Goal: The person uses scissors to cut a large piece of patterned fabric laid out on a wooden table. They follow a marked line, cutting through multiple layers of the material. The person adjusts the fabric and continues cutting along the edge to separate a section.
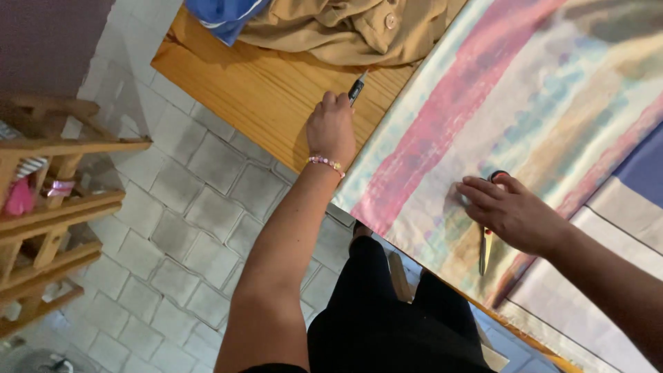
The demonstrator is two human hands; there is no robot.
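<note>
Left hand (331, 128) grips a dark pen (357, 88) at the striped fabric (483, 117) edge; right hand (511, 211) rests open on scissors (485, 242) lying on that fabric — soft, light, likely to slide — best pinned flat, palm down.

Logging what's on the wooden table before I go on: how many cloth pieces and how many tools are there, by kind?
Striped multicolour fabric: 1
Tan buttoned garment: 1
Blue cloth: 1
Pen-like tool in the left hand: 1
Scissors under the right hand: 1
Total: 5
</note>
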